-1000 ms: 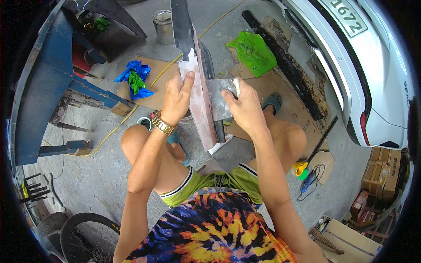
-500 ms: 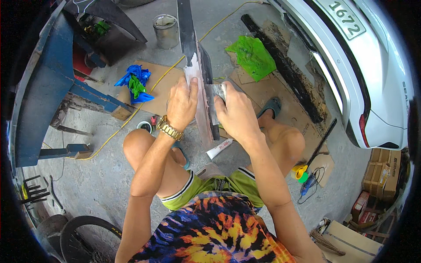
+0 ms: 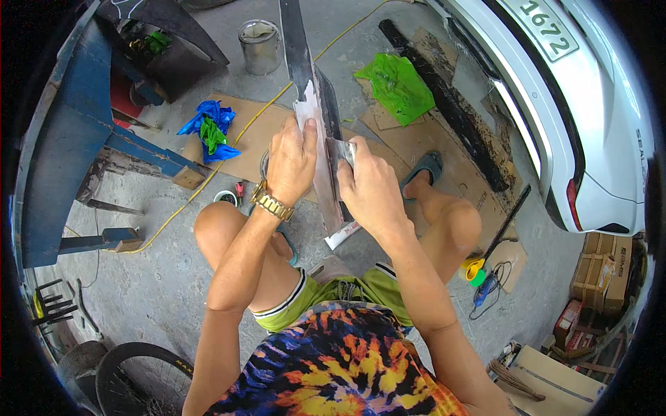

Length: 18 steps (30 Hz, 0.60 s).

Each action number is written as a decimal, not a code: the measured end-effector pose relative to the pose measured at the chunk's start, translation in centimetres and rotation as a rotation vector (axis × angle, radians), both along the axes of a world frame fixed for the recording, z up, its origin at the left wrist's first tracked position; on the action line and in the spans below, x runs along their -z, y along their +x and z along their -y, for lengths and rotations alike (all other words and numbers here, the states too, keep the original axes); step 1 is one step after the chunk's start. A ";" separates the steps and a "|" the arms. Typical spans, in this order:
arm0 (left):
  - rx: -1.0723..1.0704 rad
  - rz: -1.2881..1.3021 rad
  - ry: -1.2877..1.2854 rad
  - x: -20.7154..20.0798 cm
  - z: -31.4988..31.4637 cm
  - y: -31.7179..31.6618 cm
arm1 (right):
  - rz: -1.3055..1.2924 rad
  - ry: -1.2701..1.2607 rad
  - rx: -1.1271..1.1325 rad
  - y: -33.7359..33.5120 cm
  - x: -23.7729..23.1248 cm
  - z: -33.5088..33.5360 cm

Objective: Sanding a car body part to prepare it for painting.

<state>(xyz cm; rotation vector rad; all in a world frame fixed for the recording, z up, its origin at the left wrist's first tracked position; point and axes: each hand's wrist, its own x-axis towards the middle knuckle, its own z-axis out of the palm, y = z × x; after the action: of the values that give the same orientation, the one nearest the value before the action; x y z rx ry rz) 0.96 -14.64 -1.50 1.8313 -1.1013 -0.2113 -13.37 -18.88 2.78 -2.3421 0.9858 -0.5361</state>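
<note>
A long dark trim panel (image 3: 297, 55) stands out ahead of me between my knees, with pale filler (image 3: 309, 111) along its near part. My left hand (image 3: 291, 156), with a gold watch at the wrist, grips the panel's left side, thumb on the pale face. In my right hand (image 3: 371, 191) is a flat metal putty spreader (image 3: 340, 150), pinched between thumb and fingers. Its blade lies against the panel's right edge; the contact is partly hidden by the hand. Below the panel's near end a white tube (image 3: 341, 236) lies partly covered.
To the right is a white car's rear (image 3: 596, 132). A blue metal stand (image 3: 69, 152) is at left. A yellow cord (image 3: 184, 208) crosses the floor near a metal can (image 3: 261, 48). Green plastic (image 3: 399, 90) and a dark strip (image 3: 451, 104) lie on cardboard (image 3: 243, 149).
The spreader in my right hand has turned slightly and shows less blade below the fingers. The panel and my left hand have shifted slightly to the right, and the panel covers more of the tube.
</note>
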 end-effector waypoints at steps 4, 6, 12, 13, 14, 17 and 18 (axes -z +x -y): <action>-0.003 0.002 0.017 -0.4 0.1 -0.1 | -0.002 -0.029 -0.012 0.1 0.1 0.1; 0.000 -0.012 -0.003 -0.4 0.2 -0.2 | -0.023 -0.028 -0.025 0.1 0.3 0.0; 0.003 -0.033 -0.078 0.1 0.5 -0.3 | -0.067 -0.027 -0.040 -1.0 0.5 -1.1; -0.009 -0.022 -0.084 0.2 0.6 -0.3 | -0.080 -0.011 -0.055 -1.3 0.6 -1.3; -0.021 -0.012 -0.090 0.2 0.7 -0.3 | -0.109 0.021 -0.066 -1.7 0.7 -1.4; -0.016 -0.044 -0.067 0.4 0.8 -0.2 | -0.108 0.016 -0.058 -2.8 1.5 -2.1; -0.013 -0.035 -0.075 0.4 0.9 -0.2 | -0.109 0.018 -0.056 -3.3 1.9 -2.4</action>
<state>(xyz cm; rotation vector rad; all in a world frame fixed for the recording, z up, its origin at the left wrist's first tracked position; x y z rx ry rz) 0.81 -15.54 -1.93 1.7612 -1.0588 -0.1910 -16.69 -16.46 0.92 -2.3968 0.9669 -0.3796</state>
